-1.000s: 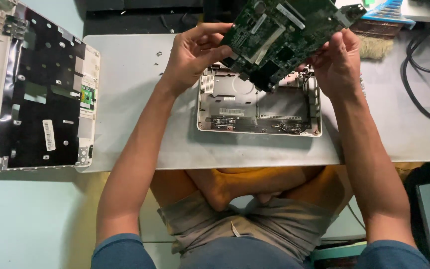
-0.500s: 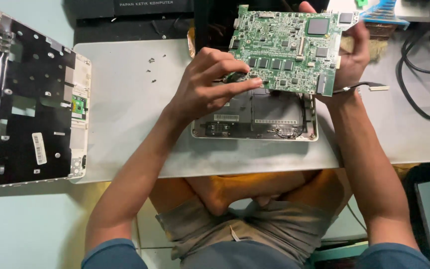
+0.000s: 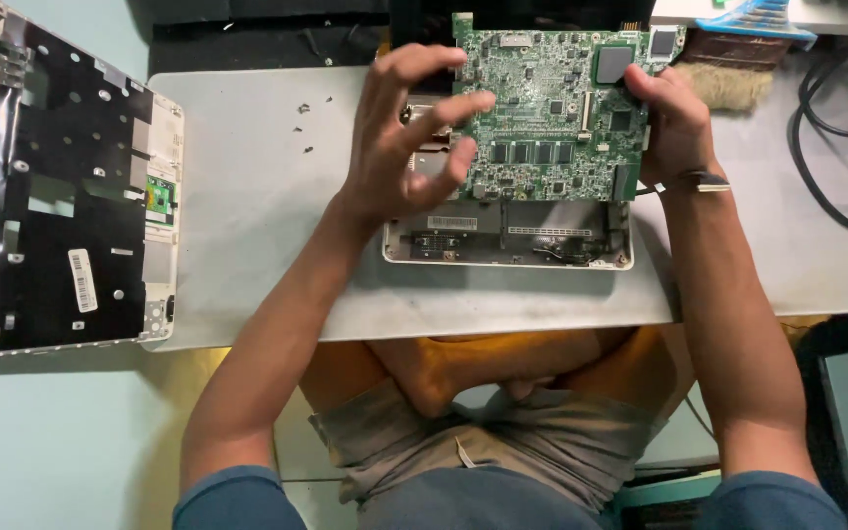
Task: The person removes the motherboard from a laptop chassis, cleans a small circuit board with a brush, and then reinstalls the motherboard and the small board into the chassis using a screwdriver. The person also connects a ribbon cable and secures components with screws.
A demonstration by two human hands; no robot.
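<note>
Holding circuit board (image 3: 556, 113) flatter now | right hand (image 3: 674, 123) gripping edge | left hand (image 3: 409, 137) spread, fingertips touching

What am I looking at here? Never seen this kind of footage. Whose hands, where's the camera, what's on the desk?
There is no machine: a person works with two bare hands, filmed by one camera worn on the head and looking down, so the arms enter from the bottom of the picture.

The right hand has a grip on the right edge of a green circuit board, chips facing up. The left hand is spread open at the board's left edge, fingertips touching it.

Under the board, on the grey mat, lies an open white laptop base. To the left lies a white cover panel with a black inner side. A few small screws lie loose on the mat. At the top right are a brush and black cables.
</note>
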